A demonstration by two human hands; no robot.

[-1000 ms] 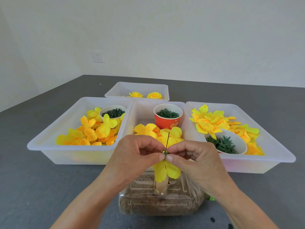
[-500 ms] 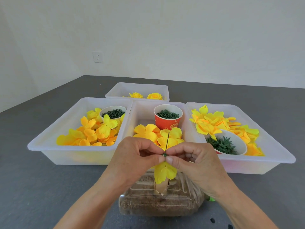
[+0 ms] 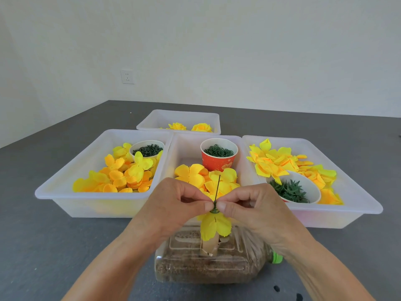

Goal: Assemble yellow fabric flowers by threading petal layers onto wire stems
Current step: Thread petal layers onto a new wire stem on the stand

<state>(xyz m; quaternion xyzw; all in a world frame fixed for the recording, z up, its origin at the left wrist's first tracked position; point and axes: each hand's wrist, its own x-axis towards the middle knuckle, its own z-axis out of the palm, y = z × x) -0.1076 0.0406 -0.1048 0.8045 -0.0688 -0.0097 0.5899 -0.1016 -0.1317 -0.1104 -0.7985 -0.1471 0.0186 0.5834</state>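
A thin green wire stem (image 3: 217,187) stands upright over a sand-filled plastic bottle (image 3: 208,261) lying on its side. A yellow petal layer (image 3: 214,224) sits on the stem, with a small green ring (image 3: 214,211) just above it. My left hand (image 3: 173,205) and my right hand (image 3: 256,209) meet at the stem, thumbs and forefingers pinching the ring from either side. Below the petals the stem is hidden.
Three white trays stand behind: left tray (image 3: 65,192) with orange-yellow petals and a bowl of green rings (image 3: 147,149), middle tray (image 3: 186,146) with petals and a red cup (image 3: 218,156), right tray (image 3: 358,200) with petals and a bowl of green calyxes (image 3: 290,191). A far tray (image 3: 180,118) holds finished flowers.
Both hands stay pinched at the stem and have pressed the green ring slightly lower, onto the yellow petal layer. Nothing else has moved.
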